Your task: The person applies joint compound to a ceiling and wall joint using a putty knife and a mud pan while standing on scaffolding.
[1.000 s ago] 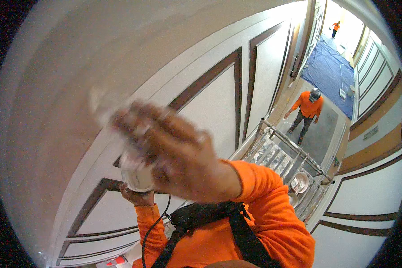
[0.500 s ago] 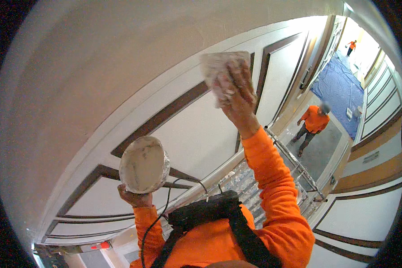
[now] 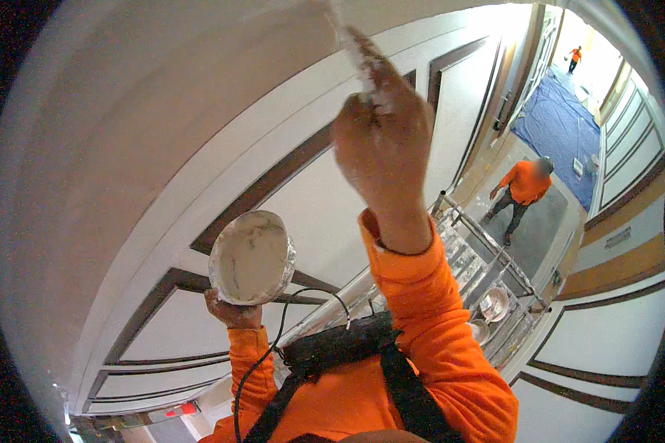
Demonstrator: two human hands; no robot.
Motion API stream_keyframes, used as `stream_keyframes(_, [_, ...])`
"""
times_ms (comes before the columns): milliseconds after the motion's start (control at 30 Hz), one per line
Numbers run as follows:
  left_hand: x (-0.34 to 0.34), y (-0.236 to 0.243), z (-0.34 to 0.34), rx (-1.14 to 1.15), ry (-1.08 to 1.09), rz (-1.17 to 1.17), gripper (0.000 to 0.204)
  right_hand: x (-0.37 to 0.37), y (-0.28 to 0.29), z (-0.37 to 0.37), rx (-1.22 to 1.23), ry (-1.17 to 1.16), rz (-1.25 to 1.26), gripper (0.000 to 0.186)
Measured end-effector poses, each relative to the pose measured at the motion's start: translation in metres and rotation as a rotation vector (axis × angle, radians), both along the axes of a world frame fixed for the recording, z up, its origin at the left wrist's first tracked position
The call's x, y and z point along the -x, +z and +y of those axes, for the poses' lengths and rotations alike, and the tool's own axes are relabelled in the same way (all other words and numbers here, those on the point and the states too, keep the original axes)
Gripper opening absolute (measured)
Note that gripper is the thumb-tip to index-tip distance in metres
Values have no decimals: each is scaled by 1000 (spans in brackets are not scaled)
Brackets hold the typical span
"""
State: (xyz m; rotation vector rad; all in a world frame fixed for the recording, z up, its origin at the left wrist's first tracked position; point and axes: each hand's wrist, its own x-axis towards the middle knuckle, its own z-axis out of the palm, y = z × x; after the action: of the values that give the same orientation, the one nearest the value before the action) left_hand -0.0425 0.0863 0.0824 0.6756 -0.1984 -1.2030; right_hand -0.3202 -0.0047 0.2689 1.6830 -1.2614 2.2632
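My left hand holds up a round tub from below, its fingers around the lower side. Pale putty coats the tub's inside, and white smears cover its outer wall. Higher up, my right hand is closed, with white putty on its fingers. It grips a broad putty knife, seen nearly edge-on against the beige plaster surface. Most of the knife is hidden behind the fingers.
White panels with dark trim line the wall. Below me is a putty-splashed scaffold with buckets on it. A person in orange stands on the floor; another is farther off past a blue sheet.
My right hand has moved up and turned, bringing the knife from broadside to edge-on at the plaster surface. The tub in my left hand has shifted slightly right and up.
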Motion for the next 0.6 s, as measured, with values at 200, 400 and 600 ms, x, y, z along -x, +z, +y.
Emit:
stream_keyframes(200, [-26,-19,1,81,-91,-94,62,-41,-10,10,137,97,-27,51])
stream_keyframes(400, [-16,-9,11,-36,9,-25,68,-74,-18,35,92,96,27,53])
stream_keyframes(600, [-18,-18,15,2,-17,73,67,-96,-34,57,-4,315,157,60])
